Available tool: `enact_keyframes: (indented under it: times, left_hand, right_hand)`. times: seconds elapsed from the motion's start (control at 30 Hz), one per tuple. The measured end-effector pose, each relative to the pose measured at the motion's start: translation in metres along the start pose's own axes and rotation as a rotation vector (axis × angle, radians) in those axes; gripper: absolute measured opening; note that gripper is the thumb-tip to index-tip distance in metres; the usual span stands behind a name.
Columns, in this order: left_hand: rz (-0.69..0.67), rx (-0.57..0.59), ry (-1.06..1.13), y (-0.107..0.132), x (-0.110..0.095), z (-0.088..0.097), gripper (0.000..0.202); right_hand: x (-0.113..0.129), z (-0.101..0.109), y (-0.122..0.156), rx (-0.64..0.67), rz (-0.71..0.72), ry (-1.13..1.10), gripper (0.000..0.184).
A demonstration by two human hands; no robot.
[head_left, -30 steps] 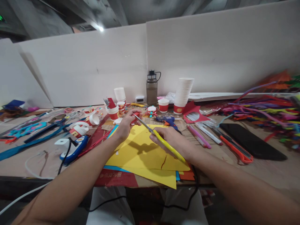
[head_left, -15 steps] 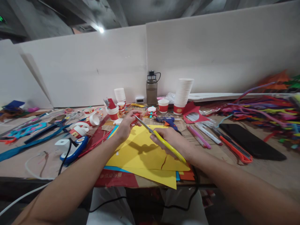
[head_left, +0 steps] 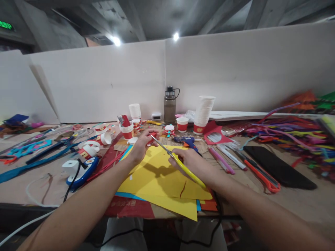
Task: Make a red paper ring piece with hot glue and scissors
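Note:
My right hand is closed round a pair of scissors with yellow handles. Their metal blades point up and to the left, at a small piece of red paper. That piece is pinched in the fingers of my left hand, which partly hide it. Both hands are above sheets of yellow paper, which carry a short dark red strip. Blue paper shows from under the yellow.
Behind my hands stand a water bottle, a paper cup and a tall cup stack. A glue gun, pens, a utility knife and a black phone lie to the right. A blue power strip sits left.
The whole view has tilted up slightly, so the table appears lower. Both hands keep nearly the same pose, with the scissor blades still at the red paper.

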State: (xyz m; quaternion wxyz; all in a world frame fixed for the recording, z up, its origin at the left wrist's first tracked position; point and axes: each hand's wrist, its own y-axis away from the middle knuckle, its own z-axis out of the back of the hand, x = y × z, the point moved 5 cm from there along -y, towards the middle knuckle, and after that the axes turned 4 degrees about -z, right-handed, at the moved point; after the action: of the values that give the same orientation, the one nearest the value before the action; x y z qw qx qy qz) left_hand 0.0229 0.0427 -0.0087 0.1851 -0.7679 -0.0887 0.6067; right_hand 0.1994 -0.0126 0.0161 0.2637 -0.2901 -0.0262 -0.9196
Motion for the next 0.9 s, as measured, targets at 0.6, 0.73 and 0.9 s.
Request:
enact_keyframes:
  times: [0.6,0.73,0.9]
  left_hand:
    - [-0.050,0.024,0.128,0.003,-0.012,0.000,0.028]
    - [-0.052,0.044,0.079,0.004,-0.013,-0.003,0.028]
    - [-0.089,0.048,0.063,0.005,-0.014,-0.004,0.028]
  right_hand:
    - [0.007,0.005,0.013,0.211,-0.239,-0.385,0.030]
    - [0.007,0.001,0.013,0.200,-0.234,-0.428,0.031]
    - [0.001,-0.006,0.013,0.192,-0.217,-0.452,0.036]
